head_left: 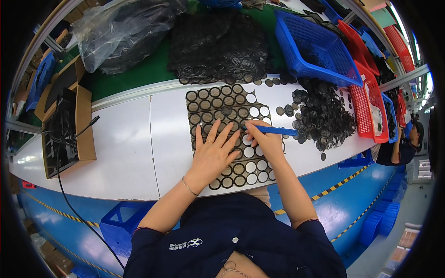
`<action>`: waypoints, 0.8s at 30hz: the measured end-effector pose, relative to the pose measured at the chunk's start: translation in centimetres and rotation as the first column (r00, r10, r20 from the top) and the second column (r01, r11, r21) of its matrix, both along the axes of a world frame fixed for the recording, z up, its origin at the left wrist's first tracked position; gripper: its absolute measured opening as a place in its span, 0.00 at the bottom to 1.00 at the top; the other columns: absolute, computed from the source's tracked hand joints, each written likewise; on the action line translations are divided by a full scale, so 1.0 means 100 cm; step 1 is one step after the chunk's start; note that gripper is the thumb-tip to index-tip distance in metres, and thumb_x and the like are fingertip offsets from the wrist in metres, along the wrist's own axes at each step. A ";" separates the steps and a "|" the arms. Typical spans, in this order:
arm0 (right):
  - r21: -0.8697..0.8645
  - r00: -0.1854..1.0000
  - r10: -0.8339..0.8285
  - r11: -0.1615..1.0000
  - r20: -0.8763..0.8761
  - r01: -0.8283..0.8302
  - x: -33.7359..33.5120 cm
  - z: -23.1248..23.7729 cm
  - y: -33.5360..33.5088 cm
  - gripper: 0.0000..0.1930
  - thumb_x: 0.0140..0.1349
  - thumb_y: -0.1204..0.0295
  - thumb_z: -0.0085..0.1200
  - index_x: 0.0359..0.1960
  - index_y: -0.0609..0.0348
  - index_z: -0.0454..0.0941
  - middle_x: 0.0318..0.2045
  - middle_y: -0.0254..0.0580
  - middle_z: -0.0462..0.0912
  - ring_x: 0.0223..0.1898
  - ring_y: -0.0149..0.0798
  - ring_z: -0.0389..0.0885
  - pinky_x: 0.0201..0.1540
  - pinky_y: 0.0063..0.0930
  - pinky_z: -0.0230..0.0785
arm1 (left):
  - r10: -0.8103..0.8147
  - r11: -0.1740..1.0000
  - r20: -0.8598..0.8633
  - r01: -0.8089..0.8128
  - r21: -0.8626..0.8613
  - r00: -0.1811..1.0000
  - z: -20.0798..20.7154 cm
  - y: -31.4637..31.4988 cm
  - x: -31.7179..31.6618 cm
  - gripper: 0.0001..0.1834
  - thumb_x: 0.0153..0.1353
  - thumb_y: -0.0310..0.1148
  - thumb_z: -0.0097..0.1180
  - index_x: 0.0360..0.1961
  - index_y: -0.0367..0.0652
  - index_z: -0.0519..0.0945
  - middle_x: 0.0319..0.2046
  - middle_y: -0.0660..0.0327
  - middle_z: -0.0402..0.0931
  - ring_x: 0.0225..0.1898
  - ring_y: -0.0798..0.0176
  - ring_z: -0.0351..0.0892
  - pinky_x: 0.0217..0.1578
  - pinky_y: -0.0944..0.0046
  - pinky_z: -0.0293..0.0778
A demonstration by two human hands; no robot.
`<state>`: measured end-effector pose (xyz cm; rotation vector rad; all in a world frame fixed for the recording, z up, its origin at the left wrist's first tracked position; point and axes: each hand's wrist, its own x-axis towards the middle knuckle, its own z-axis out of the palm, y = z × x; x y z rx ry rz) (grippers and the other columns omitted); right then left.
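Observation:
A sheet of black rings in rows [204, 106] lies on the white worktable [123, 157]. Brownish discs fill the rings on its left and middle, while several rings toward the right show white inside. My left hand [212, 155] rests palm down on the sheet, fingers stretched and spread. In my right hand [262, 139] is a slim blue pen-shaped tool [280, 131], its tip end among the rings beside my left fingertips. What kind of tool it is, I cannot make out. Right of the sheet is a loose heap of dark round pieces [324, 116], with a few single discs [280, 110] nearby.
Behind the sheet lies a thick stack of similar black sheets [218, 44], beside a clear plastic bag [125, 34]. A blue basket [303, 69] and a red basket [364, 104] stand at right. At left, a cardboard box [85, 134] holds black cables. Another person [401, 150] is far right.

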<state>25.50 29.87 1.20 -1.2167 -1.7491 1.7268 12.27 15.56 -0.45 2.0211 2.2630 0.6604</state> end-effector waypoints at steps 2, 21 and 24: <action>-0.012 1.000 0.004 1.000 0.016 -0.004 -0.001 0.000 0.000 0.15 0.65 0.66 0.61 0.47 0.65 0.82 0.30 0.35 0.83 0.27 0.24 0.80 0.24 0.16 0.70 | 0.005 1.000 -0.005 -0.004 0.005 1.000 0.001 0.000 0.000 0.30 0.63 0.49 0.58 0.64 0.54 0.73 0.68 0.62 0.64 0.72 0.50 0.54 0.65 0.27 0.46; 0.946 0.981 0.005 0.263 0.194 -0.188 -0.010 -0.005 -0.007 0.08 0.58 0.72 0.63 0.39 0.58 0.84 0.35 0.40 0.84 0.38 0.41 0.81 0.37 0.34 0.71 | 0.017 1.000 -0.004 -0.017 -0.004 1.000 0.000 -0.001 -0.001 0.29 0.62 0.48 0.59 0.63 0.53 0.74 0.67 0.62 0.65 0.72 0.50 0.54 0.65 0.28 0.45; 0.987 0.921 -0.358 0.090 0.155 -0.131 0.013 -0.001 0.046 0.05 0.59 0.71 0.62 0.36 0.52 0.85 0.43 0.44 0.83 0.42 0.48 0.80 0.42 0.41 0.70 | 0.019 0.999 0.008 -0.019 0.031 1.000 0.000 -0.002 -0.003 0.28 0.62 0.48 0.59 0.63 0.52 0.75 0.67 0.62 0.66 0.72 0.49 0.55 0.65 0.27 0.45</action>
